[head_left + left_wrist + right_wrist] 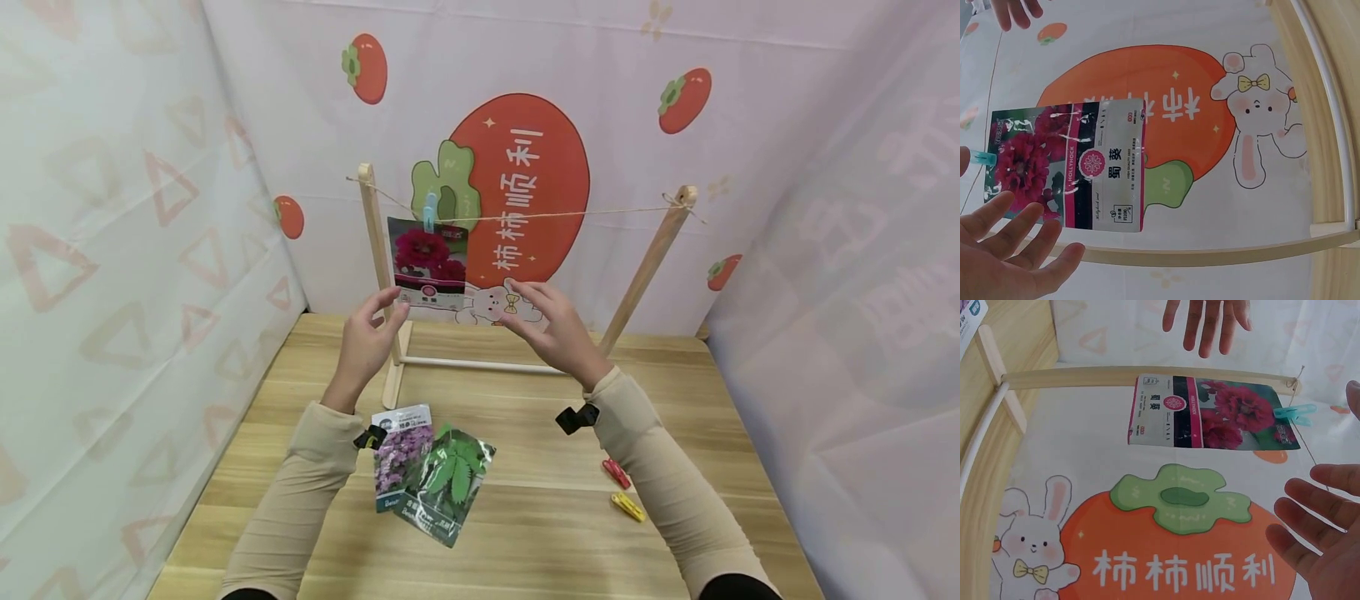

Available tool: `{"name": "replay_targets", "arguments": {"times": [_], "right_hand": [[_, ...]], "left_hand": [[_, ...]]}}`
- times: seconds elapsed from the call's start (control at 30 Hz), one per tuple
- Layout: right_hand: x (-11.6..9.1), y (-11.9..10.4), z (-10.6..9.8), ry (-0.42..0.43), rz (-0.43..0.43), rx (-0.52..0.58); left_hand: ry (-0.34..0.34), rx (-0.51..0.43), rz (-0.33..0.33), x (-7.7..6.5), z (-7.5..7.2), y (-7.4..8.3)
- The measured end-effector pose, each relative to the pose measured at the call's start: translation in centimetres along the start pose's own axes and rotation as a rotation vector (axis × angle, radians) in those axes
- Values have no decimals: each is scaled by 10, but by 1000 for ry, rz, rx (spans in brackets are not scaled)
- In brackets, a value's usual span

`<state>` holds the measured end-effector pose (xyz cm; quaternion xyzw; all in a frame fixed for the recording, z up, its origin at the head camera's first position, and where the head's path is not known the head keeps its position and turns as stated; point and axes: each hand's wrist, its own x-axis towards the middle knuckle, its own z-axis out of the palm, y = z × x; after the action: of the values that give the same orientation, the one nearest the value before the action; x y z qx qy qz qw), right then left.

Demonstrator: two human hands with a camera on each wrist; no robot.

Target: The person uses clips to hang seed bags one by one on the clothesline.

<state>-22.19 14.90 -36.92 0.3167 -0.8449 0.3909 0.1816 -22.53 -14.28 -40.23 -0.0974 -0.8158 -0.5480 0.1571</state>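
Observation:
A hollyhock seed packet (429, 265) with dark red flowers hangs from a string (555, 215), held at its top by a light blue clothespin (430, 212). My left hand (369, 333) is at the packet's lower left, its fingers spread and holding nothing. To the right of the packet my right hand (553, 327) is raised, fingers loosely extended, also with nothing in it. In the left wrist view, the left hand's fingers (1038, 247) overlap the packet's edge. The right wrist view shows the clothespin (1295, 414) gripping both packet and string.
The string runs between two wooden posts (643, 271) joined by a white rod (480, 364). Two more seed packets, one purple-flowered (397, 462) and one green-leaved (453, 479), overlap on the wooden table (540, 517). Red (617, 473) and yellow (627, 507) clothespins lie near the right forearm.

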Motion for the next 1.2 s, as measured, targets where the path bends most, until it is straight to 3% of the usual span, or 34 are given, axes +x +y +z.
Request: {"name": "replay_targets", "arguments": {"times": [0.43,0.77,1.2], "right_hand": [[-31,17,0,10,61,-14],[-61,28,-1,43,209,34],[-111,56,8,79,337,28]], "left_hand": [[-24,8,-71,-15,2,-19],[-42,14,-158,-29,3,-36],[-39,46,-260,-52,7,-72]]}}
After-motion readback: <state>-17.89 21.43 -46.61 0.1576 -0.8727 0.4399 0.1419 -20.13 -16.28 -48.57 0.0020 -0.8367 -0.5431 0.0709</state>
